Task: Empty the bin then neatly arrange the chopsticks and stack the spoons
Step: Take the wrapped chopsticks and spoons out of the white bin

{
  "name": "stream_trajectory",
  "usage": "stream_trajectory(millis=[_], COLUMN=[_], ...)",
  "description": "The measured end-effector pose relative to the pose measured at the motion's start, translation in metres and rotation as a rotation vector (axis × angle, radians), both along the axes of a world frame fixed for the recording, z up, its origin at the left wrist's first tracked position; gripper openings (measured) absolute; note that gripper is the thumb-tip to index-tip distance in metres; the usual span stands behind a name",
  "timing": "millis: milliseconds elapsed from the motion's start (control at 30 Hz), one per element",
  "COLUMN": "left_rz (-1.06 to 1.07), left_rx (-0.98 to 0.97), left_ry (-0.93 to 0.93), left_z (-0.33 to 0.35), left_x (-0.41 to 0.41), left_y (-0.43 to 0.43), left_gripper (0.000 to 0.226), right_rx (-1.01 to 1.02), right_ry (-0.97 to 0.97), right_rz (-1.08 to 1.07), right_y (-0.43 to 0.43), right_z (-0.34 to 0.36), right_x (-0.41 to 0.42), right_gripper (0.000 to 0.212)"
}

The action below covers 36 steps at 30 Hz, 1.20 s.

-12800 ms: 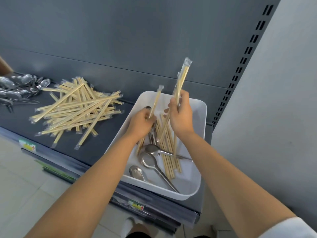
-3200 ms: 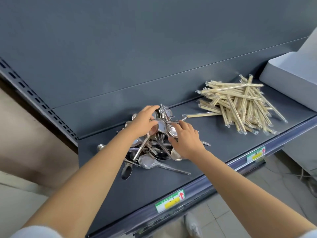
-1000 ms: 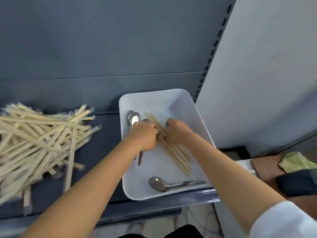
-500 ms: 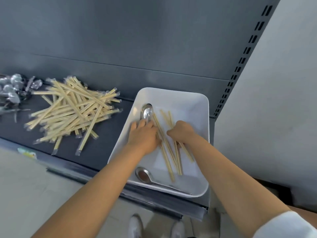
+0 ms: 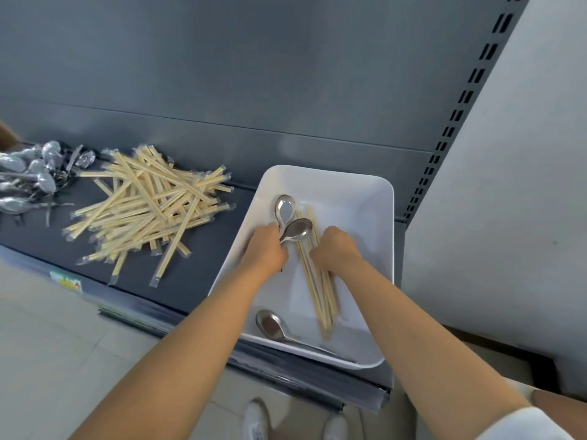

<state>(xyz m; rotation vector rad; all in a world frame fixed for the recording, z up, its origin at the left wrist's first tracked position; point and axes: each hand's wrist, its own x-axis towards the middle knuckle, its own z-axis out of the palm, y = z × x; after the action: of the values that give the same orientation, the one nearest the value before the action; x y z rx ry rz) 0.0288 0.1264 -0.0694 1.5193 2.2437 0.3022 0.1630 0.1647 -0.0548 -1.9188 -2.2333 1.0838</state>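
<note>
At far left on the dark grey metal shelf (image 5: pixel 206 274) lies a loose heap of shiny metal spoons in clear wrappers (image 5: pixel 30 182); their number cannot be told. Just beside it to the right is an untidy, crisscrossed pile of pale wooden chopsticks in clear sleeves (image 5: pixel 149 211), too many to count. Further right, the white rectangular plastic bin (image 5: pixel 359 198) sits at the shelf's front edge, close to the slotted upright (image 5: pixel 457 112) and the light grey wall (image 5: pixel 508 201). The left hand (image 5: pixel 265 250) is inside the bin, fingers curled closed around the handles of two metal spoons (image 5: pixel 293 222), whose bowls fan out beyond the knuckles. The right hand (image 5: pixel 336 249) is just beside it, fingers bent down and closed on a small bundle of loose wooden chopsticks (image 5: pixel 320 293) that runs along the bin floor toward the near wall; the exact number is unclear, roughly half a dozen. A third spoon, a single long-handled metal spoon (image 5: pixel 273 325), lies untouched along the bin's near wall, partly hidden by the left forearm. White shoes (image 5: pixel 257 420) show on the pale tiled floor (image 5: pixel 47 344) below.
</note>
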Motion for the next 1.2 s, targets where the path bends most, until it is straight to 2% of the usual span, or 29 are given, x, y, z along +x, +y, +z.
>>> stream_trajectory(millis=[33,133,267,333,400,467,567,667,733,867,1000,1200], left_rz=[0.0,0.022,0.05,0.078,0.089,0.115,0.139,0.094,0.111,0.205,0.33,0.344], left_rx=[0.0,-0.034,-0.059,-0.031,0.024,0.09,0.183,0.235,0.281,0.444,0.516,0.434], left_ry=[-0.006,-0.031,-0.144,-0.184,-0.221,-0.407,-0.746,-0.813,-0.844,-0.901,-0.898,-0.778], left_z=[0.001,0.001,-0.007,-0.007,-0.001,0.007,0.028,0.061,0.08,0.103,0.115,0.114], left_x=[-0.003,-0.009,-0.009,-0.008,-0.004,0.002,0.012,0.013,0.005,-0.031,-0.084,-0.206], left_y=[0.0,0.0,0.003,0.004,0.004,0.0,-0.01,-0.022,-0.029,-0.05,-0.079,-0.128], left_gripper=[0.005,0.023,0.018,0.008,0.005,0.014,0.022,0.019,0.017,0.014,0.017,0.024], right_rx=[-0.012,-0.028,-0.091,-0.115,-0.126,-0.156,-0.194,-0.241,-0.247,-0.232,-0.184,-0.142], right_ry=[-0.002,0.012,0.14,0.264,0.38,0.51,0.69,1.025,1.179,1.2,1.078,0.939], right_rz=[-0.005,-0.02,-0.17,-0.262,-0.325,-0.403,-0.466,-0.464,-0.426,-0.25,-0.119,-0.109], right_y=[0.001,0.003,0.005,0.006,0.007,0.007,0.003,-0.002,-0.003,-0.008,-0.034,-0.08], right_z=[-0.001,-0.002,0.0,0.001,0.005,0.009,0.018,0.037,0.053,0.083,0.103,0.098], right_x=[0.0,0.001,0.0,-0.001,-0.003,-0.005,-0.007,-0.019,-0.033,-0.073,-0.129,-0.252], right_gripper=[0.013,0.029,0.016,0.01,0.014,0.016,0.04,0.048,0.041,0.029,0.026,0.016])
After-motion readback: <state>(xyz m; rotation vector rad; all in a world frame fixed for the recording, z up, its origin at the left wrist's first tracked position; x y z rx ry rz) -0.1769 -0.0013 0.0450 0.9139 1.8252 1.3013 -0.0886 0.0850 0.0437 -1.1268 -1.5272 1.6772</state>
